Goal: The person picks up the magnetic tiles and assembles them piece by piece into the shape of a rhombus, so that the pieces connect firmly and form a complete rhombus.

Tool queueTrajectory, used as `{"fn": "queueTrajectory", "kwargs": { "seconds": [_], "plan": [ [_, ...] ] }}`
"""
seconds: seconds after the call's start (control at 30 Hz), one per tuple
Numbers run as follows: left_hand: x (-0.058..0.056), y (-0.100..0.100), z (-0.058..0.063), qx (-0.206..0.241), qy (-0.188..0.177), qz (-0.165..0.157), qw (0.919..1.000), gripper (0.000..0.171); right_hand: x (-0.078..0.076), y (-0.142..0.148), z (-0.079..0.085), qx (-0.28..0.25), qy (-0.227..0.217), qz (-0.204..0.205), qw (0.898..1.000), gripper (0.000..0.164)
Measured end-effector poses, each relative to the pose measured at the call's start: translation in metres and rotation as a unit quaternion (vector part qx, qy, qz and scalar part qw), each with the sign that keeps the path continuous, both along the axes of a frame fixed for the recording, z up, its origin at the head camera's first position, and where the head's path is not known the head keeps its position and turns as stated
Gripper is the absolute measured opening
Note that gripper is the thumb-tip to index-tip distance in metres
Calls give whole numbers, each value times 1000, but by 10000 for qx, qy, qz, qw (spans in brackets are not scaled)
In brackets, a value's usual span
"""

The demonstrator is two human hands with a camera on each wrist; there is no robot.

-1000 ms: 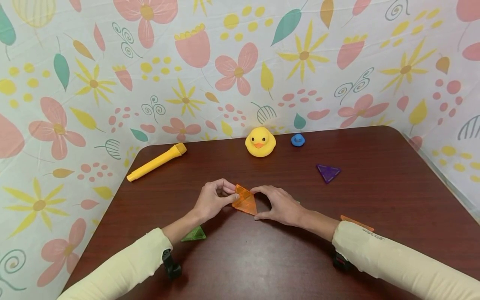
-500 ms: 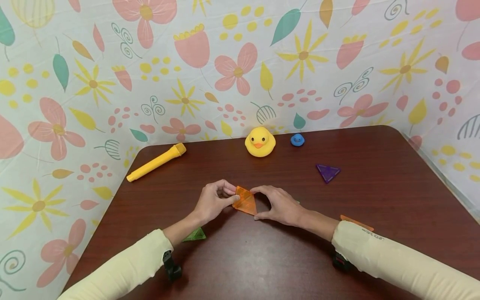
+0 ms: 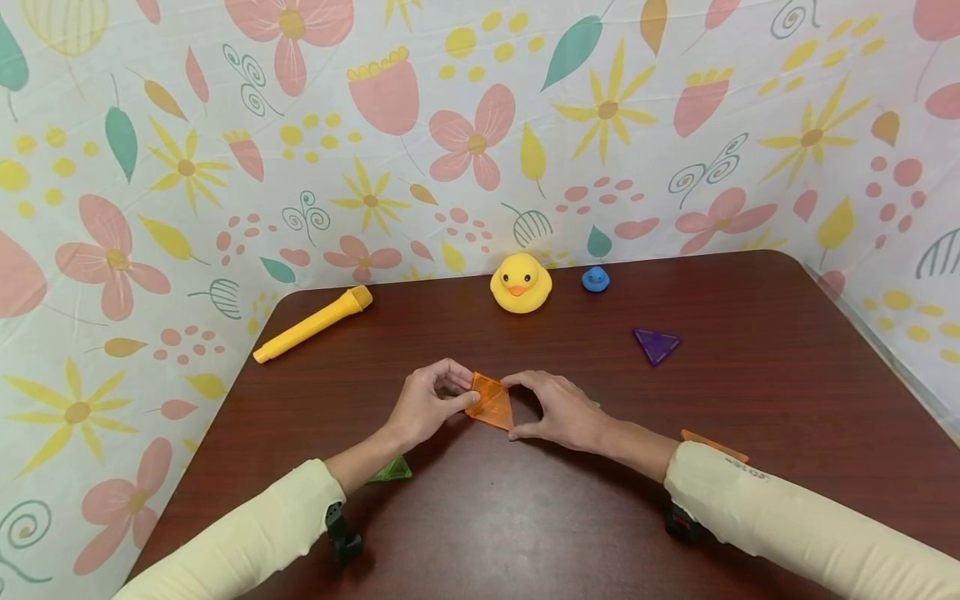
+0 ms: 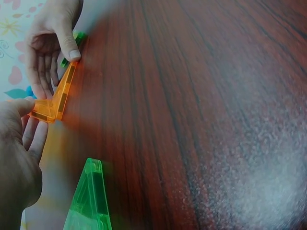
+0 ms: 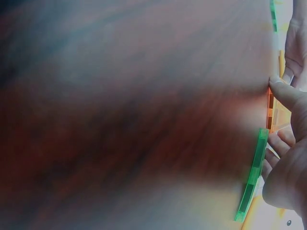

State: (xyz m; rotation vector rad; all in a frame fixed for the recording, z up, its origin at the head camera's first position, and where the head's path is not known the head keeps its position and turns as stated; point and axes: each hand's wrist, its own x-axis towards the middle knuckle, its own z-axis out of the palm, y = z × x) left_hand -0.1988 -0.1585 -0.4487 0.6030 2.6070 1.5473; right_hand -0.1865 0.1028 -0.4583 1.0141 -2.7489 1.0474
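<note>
Two translucent orange triangular magnetic tiles (image 3: 495, 407) meet edge to edge near the table's middle; the left wrist view shows them set at an angle. My left hand (image 3: 423, 406) pinches the left one between thumb and fingers, its thumb over the face. On the other side my right hand (image 3: 566, 412) holds the right tile by two corners, thumb at the near corner and index finger at the far one. A green triangular tile (image 4: 91, 196) lies by my left forearm. Another green tile (image 5: 252, 175) lies beside my right hand, mostly hidden behind it in the head view.
Toward the back stand a yellow rubber duck (image 3: 521, 285) and a small blue duck (image 3: 596, 280). A yellow toy microphone (image 3: 313, 323) lies back left, a purple triangular tile (image 3: 656, 345) to the right. Another orange tile (image 3: 715, 446) shows behind my right sleeve.
Both hands keep their hold with hardly any movement. The left fingers have spread slightly behind the orange tile, and the joined tiles have tipped very slightly.
</note>
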Motion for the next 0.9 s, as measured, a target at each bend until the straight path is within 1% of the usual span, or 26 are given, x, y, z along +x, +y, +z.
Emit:
{"fn": "queueTrajectory", "kwargs": {
  "seconds": [0.13, 0.47, 0.73, 0.9],
  "plan": [
    [0, 0, 0, 16, -84, -42, 10000, 19, 0, 0, 1, 37, -13, -16, 10000, 73],
    [1, -2, -2, -53, -154, -112, 9998, 22, -1, 0, -1, 62, -54, -9, 10000, 73],
    [1, -9, 4, 42, -203, -235, 9995, 24, -1, 0, -1, 75, -46, -15, 10000, 73],
    [0, -17, 9, -8, -183, -326, 9993, 24, -1, 0, -1, 69, -18, -9, 10000, 74]
  ]
}}
